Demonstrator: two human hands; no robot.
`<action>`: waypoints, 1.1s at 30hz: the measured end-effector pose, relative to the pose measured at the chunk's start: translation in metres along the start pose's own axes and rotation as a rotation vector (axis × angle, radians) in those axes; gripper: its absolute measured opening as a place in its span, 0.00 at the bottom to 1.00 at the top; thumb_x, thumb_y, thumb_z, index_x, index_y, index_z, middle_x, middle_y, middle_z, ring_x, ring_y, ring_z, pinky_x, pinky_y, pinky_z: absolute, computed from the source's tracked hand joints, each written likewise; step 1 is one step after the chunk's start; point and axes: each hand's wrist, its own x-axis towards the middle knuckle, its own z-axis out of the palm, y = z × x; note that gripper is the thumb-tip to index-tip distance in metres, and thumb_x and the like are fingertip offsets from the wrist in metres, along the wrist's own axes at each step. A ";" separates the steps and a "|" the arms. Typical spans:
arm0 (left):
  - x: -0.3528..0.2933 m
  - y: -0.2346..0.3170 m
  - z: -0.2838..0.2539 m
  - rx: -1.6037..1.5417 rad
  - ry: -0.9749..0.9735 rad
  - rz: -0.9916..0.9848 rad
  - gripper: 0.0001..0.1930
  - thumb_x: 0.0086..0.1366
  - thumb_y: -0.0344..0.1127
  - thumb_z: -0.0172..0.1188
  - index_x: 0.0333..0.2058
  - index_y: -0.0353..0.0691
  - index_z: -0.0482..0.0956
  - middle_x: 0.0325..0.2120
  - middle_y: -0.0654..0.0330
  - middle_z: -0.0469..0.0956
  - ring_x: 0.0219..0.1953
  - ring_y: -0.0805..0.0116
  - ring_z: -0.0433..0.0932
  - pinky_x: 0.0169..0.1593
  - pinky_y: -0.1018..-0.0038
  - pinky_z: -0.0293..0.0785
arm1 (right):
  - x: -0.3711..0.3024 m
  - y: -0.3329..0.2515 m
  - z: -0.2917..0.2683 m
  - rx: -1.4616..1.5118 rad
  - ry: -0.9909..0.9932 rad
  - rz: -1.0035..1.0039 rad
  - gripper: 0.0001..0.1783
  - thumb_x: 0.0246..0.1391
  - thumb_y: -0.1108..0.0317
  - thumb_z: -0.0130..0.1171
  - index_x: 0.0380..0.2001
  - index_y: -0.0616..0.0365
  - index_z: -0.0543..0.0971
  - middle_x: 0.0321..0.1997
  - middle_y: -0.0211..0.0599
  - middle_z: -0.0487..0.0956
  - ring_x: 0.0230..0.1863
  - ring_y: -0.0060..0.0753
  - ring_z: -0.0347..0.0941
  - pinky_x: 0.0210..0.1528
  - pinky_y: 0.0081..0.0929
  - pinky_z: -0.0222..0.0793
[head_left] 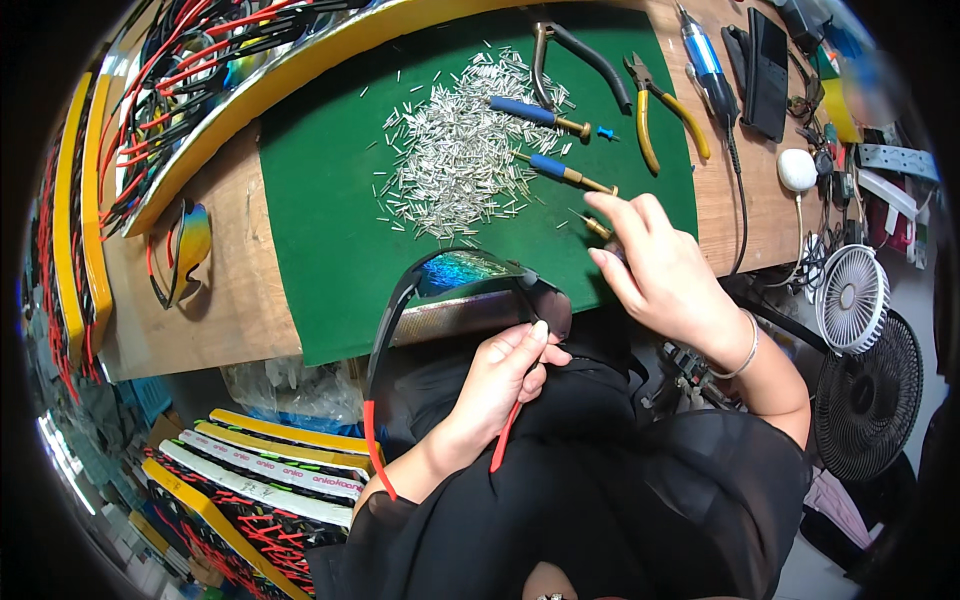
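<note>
My left hand [508,375] is closed, thumb and fingers pinching one black temple arm of a pair of shield sunglasses [470,272] with a blue-green mirrored lens. The other temple, tipped in red, hangs over my left forearm. Over the green mat's right side, my right hand [655,262] curls around a small screwdriver [597,228]; its thin blade and brass collar show, while the handle is hidden. Just beyond the index finger lies a blue-and-brass screwdriver [550,167]. A similar screwdriver [525,110] rests on a heap of small silver pins [455,150].
The green mat [320,230] also bears yellow-handled cutters [645,120], black-handled pliers [590,60] and a small blue piece [606,133]. Other sunglasses [190,250] lie at left, below yellow-edged racks [200,140]. A blue electric driver [705,60] and a white fan [852,298] are at right.
</note>
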 end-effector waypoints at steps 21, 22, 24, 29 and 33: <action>0.000 0.004 0.002 -0.071 -0.003 0.016 0.12 0.65 0.41 0.47 0.34 0.37 0.71 0.22 0.65 0.75 0.12 0.86 0.58 0.15 0.89 0.52 | -0.011 -0.006 0.025 -0.205 0.045 -0.024 0.18 0.46 0.69 0.57 0.44 0.55 0.70 0.30 0.38 0.65 0.24 0.33 0.71 0.23 0.25 0.69; 0.000 0.003 0.002 -0.071 0.004 0.019 0.12 0.65 0.41 0.47 0.34 0.37 0.71 0.22 0.65 0.75 0.12 0.86 0.58 0.15 0.89 0.52 | -0.013 -0.003 0.025 -0.201 0.059 -0.005 0.18 0.46 0.69 0.57 0.44 0.55 0.71 0.30 0.39 0.65 0.24 0.34 0.71 0.23 0.26 0.69; 0.001 0.002 0.002 -0.055 0.009 0.022 0.12 0.65 0.41 0.47 0.34 0.37 0.71 0.23 0.64 0.75 0.12 0.86 0.58 0.15 0.89 0.52 | -0.017 0.002 0.024 -0.196 0.092 0.021 0.19 0.46 0.69 0.57 0.45 0.54 0.71 0.31 0.40 0.65 0.24 0.35 0.71 0.23 0.27 0.69; 0.000 0.003 0.003 -0.046 0.007 0.033 0.12 0.65 0.42 0.48 0.34 0.38 0.71 0.23 0.64 0.75 0.12 0.86 0.58 0.15 0.89 0.52 | -0.024 0.005 0.021 -0.196 0.094 0.088 0.20 0.46 0.70 0.56 0.45 0.53 0.71 0.31 0.39 0.65 0.24 0.35 0.71 0.23 0.27 0.69; 0.000 0.002 0.001 -0.041 -0.002 0.037 0.13 0.65 0.43 0.48 0.32 0.39 0.72 0.24 0.62 0.76 0.13 0.85 0.58 0.16 0.88 0.53 | -0.026 0.007 0.020 -0.214 0.084 0.084 0.20 0.46 0.70 0.56 0.47 0.53 0.71 0.30 0.39 0.65 0.23 0.35 0.70 0.22 0.27 0.69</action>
